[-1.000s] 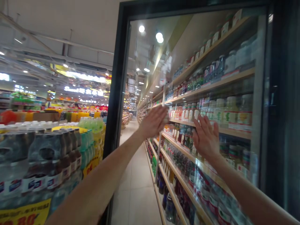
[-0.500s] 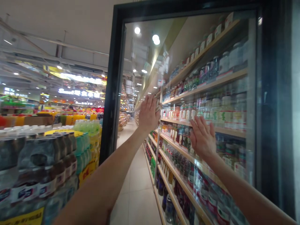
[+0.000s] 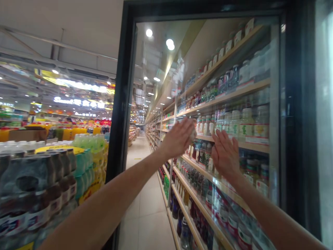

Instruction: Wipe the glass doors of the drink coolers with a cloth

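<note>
A tall glass door (image 3: 156,93) in a black frame stands in front of me. My left hand (image 3: 179,137) is at the middle of the glass, pressing a small pale cloth (image 3: 194,131) that is mostly hidden beneath its fingers. To its right, my right hand (image 3: 225,154) lies flat near the glass with its fingers stretched and holds nothing. Whether its palm fully touches the pane I cannot tell. Behind or mirrored in the glass, bottles (image 3: 246,123) line wooden shelves.
Shrink-wrapped packs of bottles (image 3: 36,177) are stacked at the left, beside the black door frame (image 3: 118,93). Through the glass a tiled aisle floor (image 3: 149,208) runs into the distance. Bright ceiling lights (image 3: 170,44) show in the pane.
My left hand has slid right and slightly down across the glass with the cloth, tilting toward my right hand. My right hand stays nearly in place. The view has shifted slightly.
</note>
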